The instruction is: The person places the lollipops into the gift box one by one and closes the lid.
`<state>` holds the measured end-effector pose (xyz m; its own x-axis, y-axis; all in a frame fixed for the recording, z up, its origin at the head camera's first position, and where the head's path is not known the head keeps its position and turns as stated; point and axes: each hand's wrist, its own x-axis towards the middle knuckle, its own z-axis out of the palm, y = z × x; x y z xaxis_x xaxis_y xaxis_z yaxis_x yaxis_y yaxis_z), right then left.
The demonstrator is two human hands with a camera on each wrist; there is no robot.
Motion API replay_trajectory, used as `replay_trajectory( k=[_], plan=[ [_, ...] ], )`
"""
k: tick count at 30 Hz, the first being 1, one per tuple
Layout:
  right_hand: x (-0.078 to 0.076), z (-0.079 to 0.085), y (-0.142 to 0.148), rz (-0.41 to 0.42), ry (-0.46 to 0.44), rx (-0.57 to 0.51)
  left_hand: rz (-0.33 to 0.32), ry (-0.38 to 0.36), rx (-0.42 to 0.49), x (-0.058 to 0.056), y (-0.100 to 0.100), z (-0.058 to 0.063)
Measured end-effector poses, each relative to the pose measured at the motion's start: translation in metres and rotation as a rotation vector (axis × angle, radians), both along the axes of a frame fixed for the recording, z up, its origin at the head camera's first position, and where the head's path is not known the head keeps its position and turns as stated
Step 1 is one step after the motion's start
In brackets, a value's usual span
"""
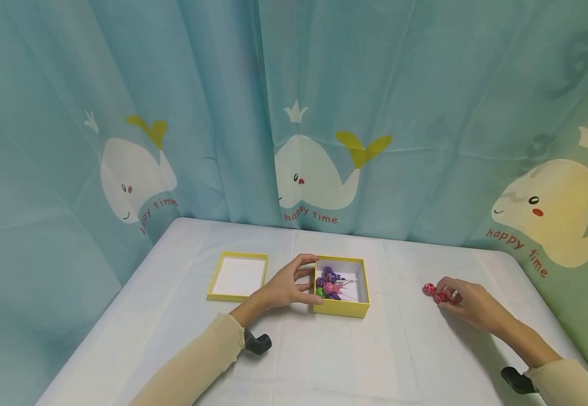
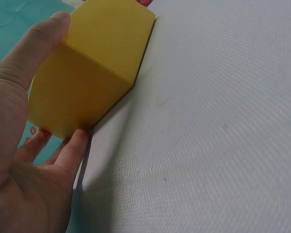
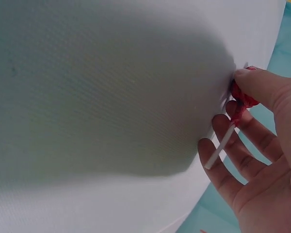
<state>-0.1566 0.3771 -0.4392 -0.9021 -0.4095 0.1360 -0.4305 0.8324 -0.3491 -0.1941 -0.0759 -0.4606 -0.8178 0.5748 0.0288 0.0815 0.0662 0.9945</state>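
Note:
A yellow box with a white inside stands in the middle of the table. Several lollipops in purple, pink and green wrappers lie along its left side. My left hand grips the box at its left end, thumb at the near corner and fingers at the far one. Off to the right, my right hand pinches a red-wrapped lollipop between thumb and fingers; its white stick points back toward the palm. Another red lollipop sits just left of those fingertips.
A yellow-edged box lid with a white inside lies left of the box. The white-covered table ends at a blue whale-print curtain along the back and sides. Black wrist cameras sit at both sleeves.

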Motion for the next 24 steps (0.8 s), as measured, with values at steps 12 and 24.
replay_trajectory(
  k=[12,24],
  plan=[
    [-0.006,0.026,-0.004,0.149,0.069,-0.016,0.001,0.010,0.008,0.000,0.000,-0.001],
    [-0.012,0.061,-0.025,0.229,0.070,-0.116,0.005,-0.006,0.013,-0.001,0.000,-0.003]
  ],
)
